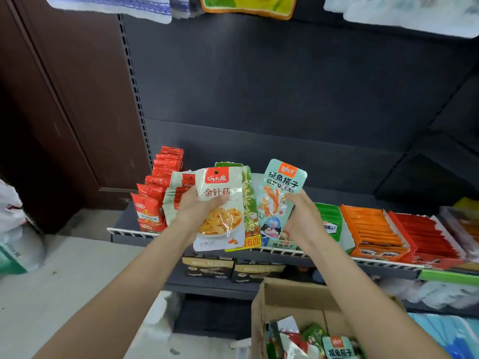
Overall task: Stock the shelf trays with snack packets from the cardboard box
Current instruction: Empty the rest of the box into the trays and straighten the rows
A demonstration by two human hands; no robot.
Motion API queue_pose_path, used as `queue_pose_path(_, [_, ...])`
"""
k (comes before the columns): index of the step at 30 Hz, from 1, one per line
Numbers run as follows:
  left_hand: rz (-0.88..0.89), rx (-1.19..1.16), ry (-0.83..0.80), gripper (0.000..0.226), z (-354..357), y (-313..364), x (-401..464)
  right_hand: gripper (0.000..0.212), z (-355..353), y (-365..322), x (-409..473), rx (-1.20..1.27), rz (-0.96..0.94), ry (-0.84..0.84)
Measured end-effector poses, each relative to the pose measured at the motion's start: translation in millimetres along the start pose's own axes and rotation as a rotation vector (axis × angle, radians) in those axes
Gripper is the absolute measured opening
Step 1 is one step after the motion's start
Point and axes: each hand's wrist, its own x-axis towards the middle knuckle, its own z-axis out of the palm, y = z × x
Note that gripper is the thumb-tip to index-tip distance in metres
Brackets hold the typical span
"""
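Note:
My left hand point(193, 211) grips a white snack packet point(220, 211) with a red label and yellow food picture, held upright in front of the shelf. A green-and-yellow packet point(249, 200) shows just behind it. My right hand point(302, 218) holds a pale teal packet point(278, 200) with an orange logo and a blue cartoon bird. Both hands hover over the shelf's front rail point(285, 251). The open cardboard box point(290, 296) stands below at the lower right, with several packets inside point(311, 340).
Red packets point(155, 193) stand in a row at the shelf's left end. Green point(329, 218), orange point(375, 229) and red point(427, 237) display trays fill the right part. Dark boxes point(207, 266) sit on the lower shelf. Packets hang overhead.

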Motion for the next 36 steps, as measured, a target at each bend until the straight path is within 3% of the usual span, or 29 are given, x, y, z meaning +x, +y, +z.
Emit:
queue_pose_path(6, [0.029,0.031,-0.012,0.032,-11.0,3.8,7.4,0.020,-9.3,-4.3,12.3,-0.303,-0.101,0.116])
queue_pose_path(11, [0.157,0.073,-0.003,0.019,8.6,5.3,12.1,0.017,-23.6,-5.3,22.0,-0.513,-0.152,0.166])
queue_pose_path(19, [0.196,0.138,0.044,0.017,40.9,-0.3,22.8,0.011,-70.5,6.3,43.5,-0.755,-0.098,0.192])
queue_pose_path(24, [0.210,0.122,0.045,0.017,44.2,-3.8,16.9,0.022,-85.9,16.2,53.6,-0.946,-0.113,0.129])
queue_pose_path(32, [0.196,0.106,0.070,0.021,41.4,-8.3,7.9,0.024,-100.1,6.1,48.7,-1.176,-0.368,0.080])
queue_pose_path(36, [0.192,0.098,0.068,0.021,45.4,-6.4,3.4,0.025,-99.0,15.0,47.9,-1.361,-0.229,-0.115])
